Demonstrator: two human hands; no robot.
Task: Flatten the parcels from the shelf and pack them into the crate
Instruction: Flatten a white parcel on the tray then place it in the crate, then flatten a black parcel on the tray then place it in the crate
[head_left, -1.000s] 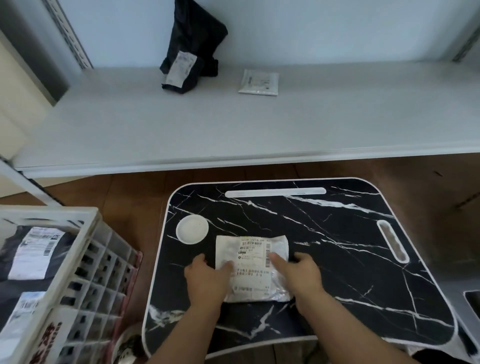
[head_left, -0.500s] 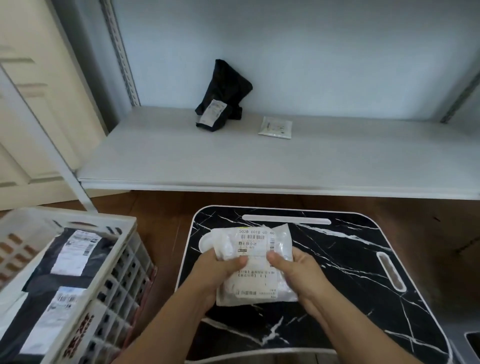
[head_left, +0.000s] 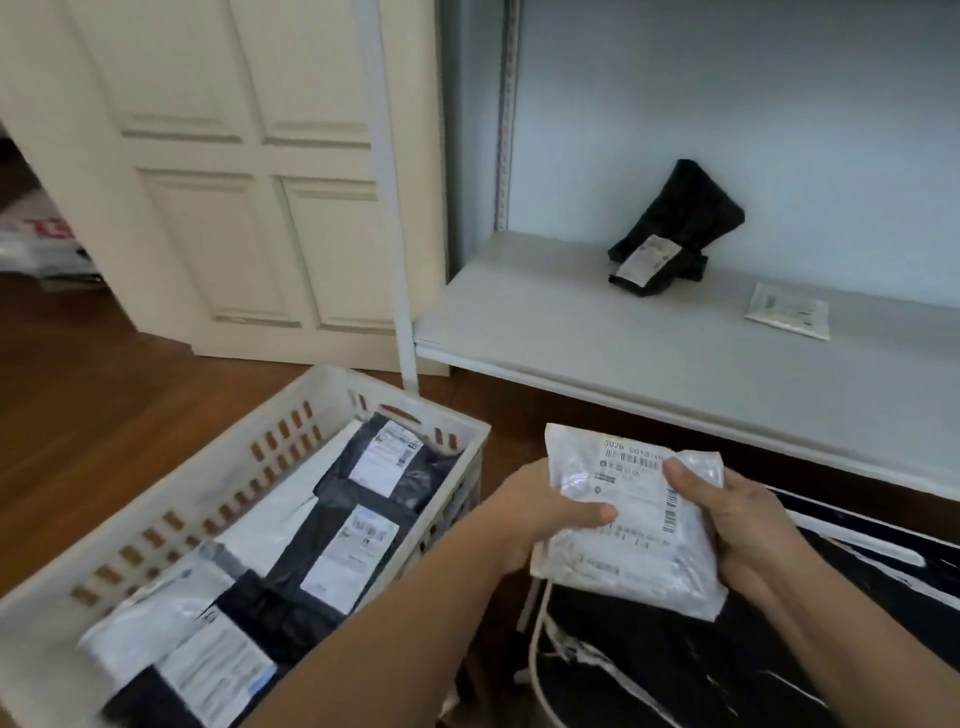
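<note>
Both hands grip 1 clear parcel (head_left: 631, 519) in the air above the counter (head_left: 857, 551): left hand (head_left: 545, 514) pinches its left edge, right hand (head_left: 737, 514) its right. Crate (head_left: 457, 431) at left holds several parcels, probably 5. 2 parcels lie on the shelf (head_left: 597, 353).

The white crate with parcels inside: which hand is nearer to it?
Left. The left hand grips the white parcel just right of the white crate; the right hand grips the parcel's far side, farther from the crate.
</note>
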